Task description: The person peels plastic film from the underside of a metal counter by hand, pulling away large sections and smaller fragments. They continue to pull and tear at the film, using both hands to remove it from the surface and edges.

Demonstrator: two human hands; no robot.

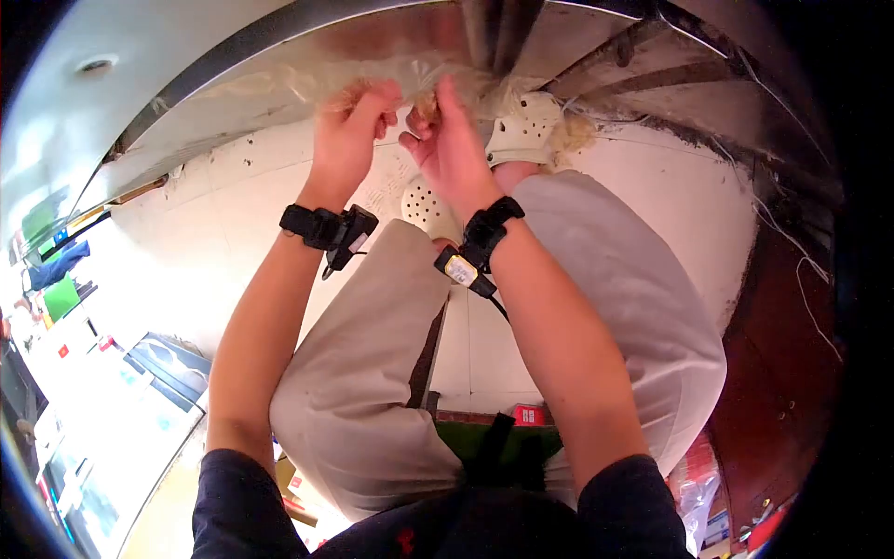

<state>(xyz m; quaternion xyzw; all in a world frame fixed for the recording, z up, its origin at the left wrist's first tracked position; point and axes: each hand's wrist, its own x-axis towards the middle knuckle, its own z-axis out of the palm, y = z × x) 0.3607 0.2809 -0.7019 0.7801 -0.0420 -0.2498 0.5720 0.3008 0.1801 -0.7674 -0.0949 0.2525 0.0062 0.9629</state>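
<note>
My left hand [349,130] is closed, with its thumb and fingers pinched at a crinkled, see-through plastic film [293,86]. Beside it, my right hand [452,144] has its fingers bent around a bunched, yellowish part of what looks like the same film. A small gap separates the two hands. The film stretches along the underside of a metal surface [391,42] in front of me. Both wrists wear black straps with small devices, the left device [349,238] and the right device [466,265].
Below are pale floor tiles [251,196] and my cream clogs [526,126]. A brownish, crumpled clump [570,138] lies by the right clog. Thin white cables [792,247] hang at right, near a dark red panel [782,373]. A bright cluttered table [121,447] stands at left.
</note>
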